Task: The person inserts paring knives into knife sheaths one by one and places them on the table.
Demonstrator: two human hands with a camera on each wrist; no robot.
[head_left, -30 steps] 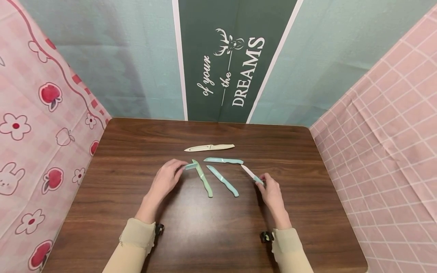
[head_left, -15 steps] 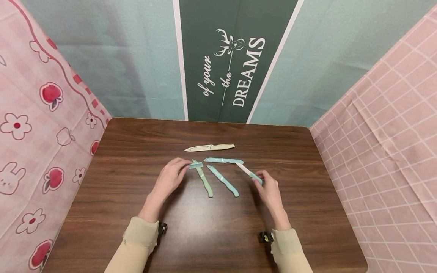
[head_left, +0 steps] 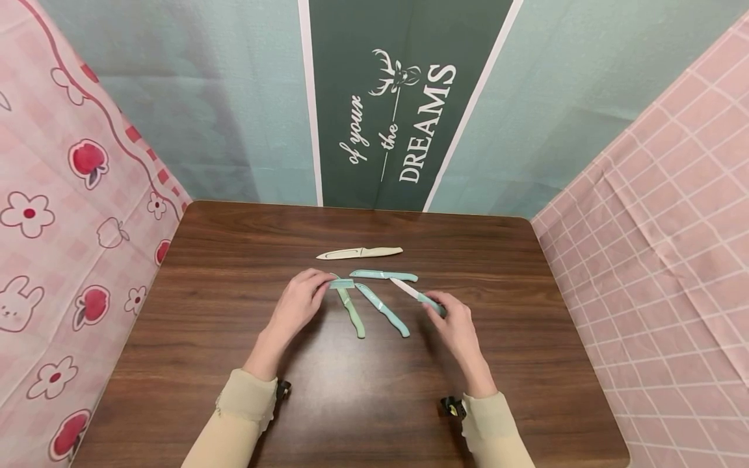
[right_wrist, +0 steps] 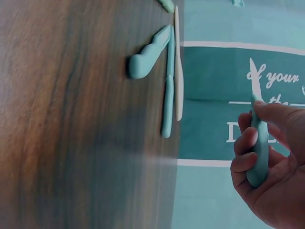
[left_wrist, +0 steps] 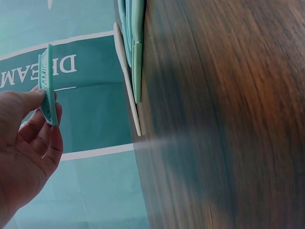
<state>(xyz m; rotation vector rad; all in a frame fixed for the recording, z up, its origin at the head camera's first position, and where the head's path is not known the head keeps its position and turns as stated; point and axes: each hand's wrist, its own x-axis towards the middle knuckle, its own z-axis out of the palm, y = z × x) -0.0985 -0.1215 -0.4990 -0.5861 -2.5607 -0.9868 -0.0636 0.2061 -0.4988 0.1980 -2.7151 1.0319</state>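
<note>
My left hand [head_left: 297,302] pinches a teal knife sheath [head_left: 342,284] between thumb and fingers, raised above the table in the left wrist view. In my right hand [head_left: 459,323] is a small knife [head_left: 417,294] with a teal handle and a bare white blade, its tip pointing toward the sheath. The fingers wrap round the knife handle [right_wrist: 259,152] with the thumb near the blade's base. In the head view the sheath overlaps the upper end of a green sheathed knife [head_left: 352,316]. A gap separates the blade tip from the sheath.
Two light blue sheathed knives lie between the hands, one crosswise [head_left: 380,275] and one slanted [head_left: 383,312]. Behind them lies a cream sheathed knife [head_left: 359,253]. The brown wooden table [head_left: 363,403] has printed cloths behind it and at both sides.
The left hand has moved right with the sheath, and the right hand has moved slightly left with the knife. Sheath and blade are closer together. The knives on the table have stayed put.
</note>
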